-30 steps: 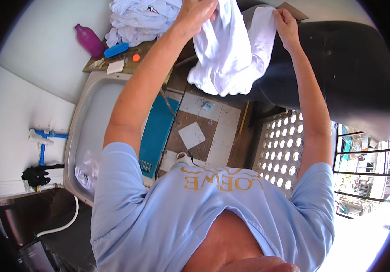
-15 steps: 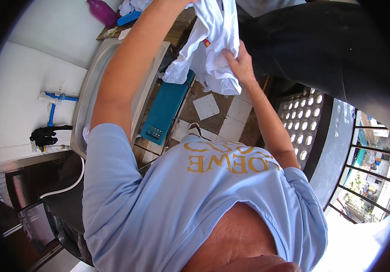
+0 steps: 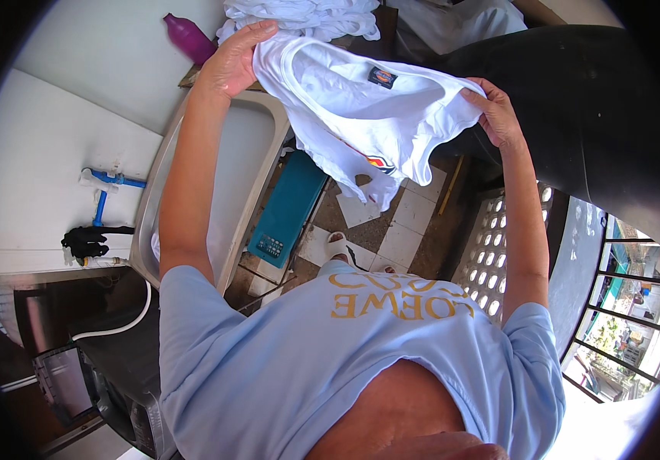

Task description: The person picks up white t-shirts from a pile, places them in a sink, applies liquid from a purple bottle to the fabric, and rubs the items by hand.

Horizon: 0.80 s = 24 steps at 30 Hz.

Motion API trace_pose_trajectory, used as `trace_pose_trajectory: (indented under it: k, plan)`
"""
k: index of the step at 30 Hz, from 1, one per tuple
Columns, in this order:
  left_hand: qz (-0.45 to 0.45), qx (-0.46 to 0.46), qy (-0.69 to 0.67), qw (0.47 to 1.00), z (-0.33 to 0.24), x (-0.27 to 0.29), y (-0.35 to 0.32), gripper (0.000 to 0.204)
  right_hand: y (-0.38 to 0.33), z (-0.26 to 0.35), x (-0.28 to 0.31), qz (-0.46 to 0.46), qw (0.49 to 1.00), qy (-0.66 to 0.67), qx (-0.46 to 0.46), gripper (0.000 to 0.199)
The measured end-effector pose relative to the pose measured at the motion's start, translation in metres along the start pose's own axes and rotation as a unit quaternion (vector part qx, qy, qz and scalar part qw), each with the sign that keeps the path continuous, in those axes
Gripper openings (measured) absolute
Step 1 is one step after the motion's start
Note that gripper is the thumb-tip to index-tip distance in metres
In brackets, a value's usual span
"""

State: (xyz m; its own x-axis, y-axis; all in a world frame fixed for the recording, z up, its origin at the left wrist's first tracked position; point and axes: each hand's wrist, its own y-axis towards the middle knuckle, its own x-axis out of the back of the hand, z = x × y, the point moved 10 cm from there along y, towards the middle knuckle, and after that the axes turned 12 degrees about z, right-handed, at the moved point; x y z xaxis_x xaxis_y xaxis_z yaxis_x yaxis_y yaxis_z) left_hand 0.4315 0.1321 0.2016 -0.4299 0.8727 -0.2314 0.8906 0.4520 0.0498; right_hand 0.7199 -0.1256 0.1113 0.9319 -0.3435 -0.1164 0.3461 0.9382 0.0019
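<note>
A white T-shirt is stretched out between my two hands, its wide neck opening toward me. A dark label shows inside the collar, and a red, yellow and black print sits on the cloth lower down. My left hand is closed on one shoulder of the shirt, above the far end of the sink. My right hand pinches the other shoulder, in front of the large black rounded object. The lower part of the shirt hangs in folds over the tiled floor.
Below my left arm is a long pale sink. A heap of white cloth and a purple bottle are beyond it. A teal plastic piece stands beside the sink. A big black rounded object fills the far right.
The shirt went from a bunched, hanging bundle to spread wide between my hands. My right hand moved outward to the right, and my left hand came into view at the other shoulder.
</note>
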Motion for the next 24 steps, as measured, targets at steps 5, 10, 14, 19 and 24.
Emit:
trace_pose_trajectory:
  k: [5, 10, 14, 19, 24]
  plan:
    - [-0.034, -0.038, -0.027, 0.998, 0.02, 0.012, -0.003, 0.043, 0.002, -0.008, 0.026, -0.028, 0.999, 0.041, 0.006, 0.023]
    - [-0.002, -0.119, -0.134, 0.984, -0.01, -0.025, -0.013, 0.043, -0.009, 0.05, 0.042, -0.074, 0.989, 0.049, 0.118, 0.036]
    - [0.079, -0.165, -0.256, 0.949, -0.025, -0.058, -0.017, 0.042, -0.01, -0.022, 0.022, -0.178, 0.982, 0.013, 0.058, 0.038]
    - [0.058, -0.092, -0.138, 0.984, 0.06, -0.03, 0.016, 0.05, 0.004, -0.082, 0.075, -0.182, 0.974, 0.131, -0.018, 0.025]
    - [-0.017, -0.031, -0.065, 0.997, 0.108, 0.0, 0.033, 0.042, 0.039, -0.046, 0.078, -0.069, 0.993, -0.033, -0.085, 0.025]
